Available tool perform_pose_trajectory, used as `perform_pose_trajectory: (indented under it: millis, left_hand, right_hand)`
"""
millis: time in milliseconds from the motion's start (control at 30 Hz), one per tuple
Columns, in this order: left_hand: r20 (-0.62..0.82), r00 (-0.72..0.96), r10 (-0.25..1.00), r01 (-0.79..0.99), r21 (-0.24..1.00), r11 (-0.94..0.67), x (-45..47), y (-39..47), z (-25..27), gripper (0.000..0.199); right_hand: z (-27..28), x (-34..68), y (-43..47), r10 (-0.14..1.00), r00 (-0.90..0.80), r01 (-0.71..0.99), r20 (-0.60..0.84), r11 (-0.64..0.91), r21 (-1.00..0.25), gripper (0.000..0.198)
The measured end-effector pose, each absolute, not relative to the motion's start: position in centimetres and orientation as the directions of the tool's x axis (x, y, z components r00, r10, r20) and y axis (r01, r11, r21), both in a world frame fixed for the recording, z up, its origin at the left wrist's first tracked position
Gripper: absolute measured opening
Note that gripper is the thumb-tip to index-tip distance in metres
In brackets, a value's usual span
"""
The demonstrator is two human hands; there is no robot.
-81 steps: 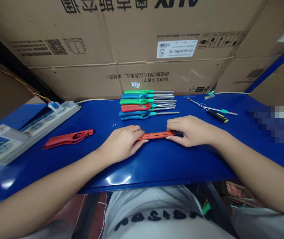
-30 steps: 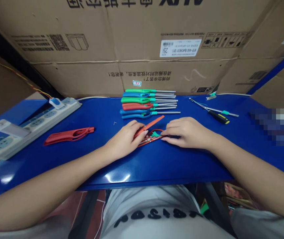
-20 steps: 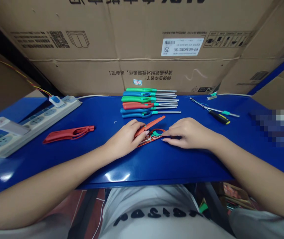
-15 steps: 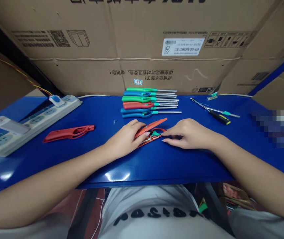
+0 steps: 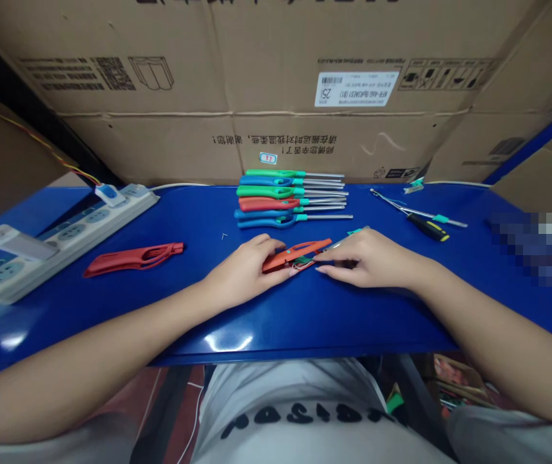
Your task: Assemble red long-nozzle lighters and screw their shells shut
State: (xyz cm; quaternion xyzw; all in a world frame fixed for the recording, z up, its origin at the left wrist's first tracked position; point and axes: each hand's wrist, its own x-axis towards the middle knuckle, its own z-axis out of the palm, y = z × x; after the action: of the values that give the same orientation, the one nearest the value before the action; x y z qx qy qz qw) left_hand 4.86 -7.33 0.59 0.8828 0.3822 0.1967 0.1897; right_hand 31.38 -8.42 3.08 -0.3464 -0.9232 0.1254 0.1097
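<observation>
Your left hand (image 5: 241, 265) clasps the unclosed orange case (image 5: 279, 259); your right hand (image 5: 365, 258) curls half-closed at its front, hold unclear; lighters (image 5: 261, 203) beyond it look whole.

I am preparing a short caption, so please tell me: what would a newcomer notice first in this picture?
Probably the row of bright green, blue and red lighters at the back of the blue table. Nearer, the left hand holds a part-open orange casing, with the right hand at its other end.
</observation>
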Motion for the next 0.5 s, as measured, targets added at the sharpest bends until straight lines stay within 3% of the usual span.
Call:
perform_pose_trajectory:
  millis: [367,500]
  left_hand:
    - [0.180,0.633,0.753,0.595,0.508,-0.622,4.96,-7.51,0.91,0.039]
    - [0.179,0.637,0.750,0.595,0.504,-0.626,4.94,-7.54,0.96,0.038]
  right_hand:
    - [3.02,31.23,-8.41,0.687,-0.725,0.621,0.051,0.683,-0.383,0.035]
    - [3.16,31.23,-8.50,0.667,-0.743,0.610,0.055,0.710,-0.352,0.035]
